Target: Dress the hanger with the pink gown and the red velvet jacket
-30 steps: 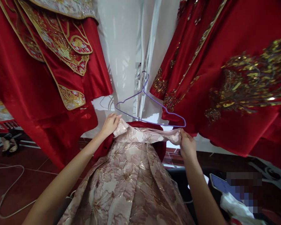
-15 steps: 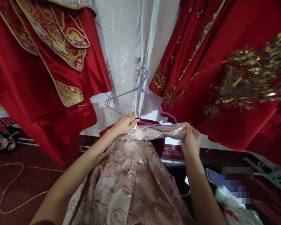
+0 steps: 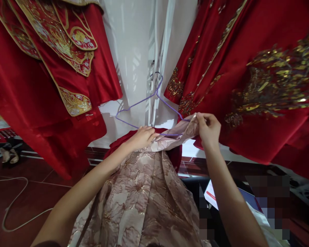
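A pink-gold floral brocade skirt (image 3: 134,185) hangs down in front of me, its waistband (image 3: 159,145) at the top. My left hand (image 3: 144,138) is closed on the middle of the waistband, by the lower bar of a purple wire hanger (image 3: 140,103). At the band's right end, my right hand (image 3: 209,128) pinches the fabric and holds it up at the hanger's right corner, which the cloth partly hides. The hanger hook is hung up on the white rack. Dark red fabric (image 3: 118,140) shows behind the waistband.
Red embroidered garments hang on the left (image 3: 92,79) and on the right (image 3: 273,130). White rack posts (image 3: 157,41) stand between them. A lit screen (image 3: 211,193) lies below my right forearm. A pale cable (image 3: 5,209) and shoes (image 3: 10,156) are on the floor at left.
My right hand has risen and drawn the waistband's right end up over the hanger's right corner. My left hand has shifted slightly right, still on the band.
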The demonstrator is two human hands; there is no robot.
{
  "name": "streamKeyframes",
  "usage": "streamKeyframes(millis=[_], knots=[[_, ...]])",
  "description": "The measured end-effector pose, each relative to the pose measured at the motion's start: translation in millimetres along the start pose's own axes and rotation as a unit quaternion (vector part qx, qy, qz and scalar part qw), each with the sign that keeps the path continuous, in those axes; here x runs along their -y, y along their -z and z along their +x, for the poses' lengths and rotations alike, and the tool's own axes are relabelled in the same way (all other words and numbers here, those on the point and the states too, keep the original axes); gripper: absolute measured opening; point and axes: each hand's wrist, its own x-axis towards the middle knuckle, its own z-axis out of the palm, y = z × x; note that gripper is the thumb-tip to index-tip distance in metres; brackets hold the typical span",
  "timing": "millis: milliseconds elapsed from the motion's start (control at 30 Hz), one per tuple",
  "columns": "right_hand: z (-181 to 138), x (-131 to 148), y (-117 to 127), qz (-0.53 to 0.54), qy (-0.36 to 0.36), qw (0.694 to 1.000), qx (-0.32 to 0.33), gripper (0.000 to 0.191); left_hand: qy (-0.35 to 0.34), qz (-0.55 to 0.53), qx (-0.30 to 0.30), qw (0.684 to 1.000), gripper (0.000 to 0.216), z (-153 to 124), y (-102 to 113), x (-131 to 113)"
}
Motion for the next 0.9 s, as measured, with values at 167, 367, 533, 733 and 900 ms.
streamKeyframes(millis=[167, 367, 533, 733, 900], knots=[[10, 20, -33, -0.068, 0.098, 0.992, 0.049, 0.021, -0.014, -0.036, -0.012, 0.999, 0.037, 16, -15, -18], [12, 23, -34, -0.047, 0.108, 0.989, 0.092, 0.019, -0.009, -0.092, -0.078, 0.993, 0.033, -1, -5, 3], [32, 17, -28, -0.03, 0.115, 0.986, 0.119, 0.02, 0.199, -0.017, -0.192, 0.961, 0.028, -41, 9, 78], [38, 9, -33, 0.029, 0.08, 0.988, 0.127, 0.017, 0.34, 0.027, -0.088, 0.936, 0.032, -89, 25, 139], [38, 11, -32, 0.047, 0.05, 0.99, 0.125, 0.014, 0.34, 0.019, -0.099, 0.935, 0.034, -99, 28, 141]])
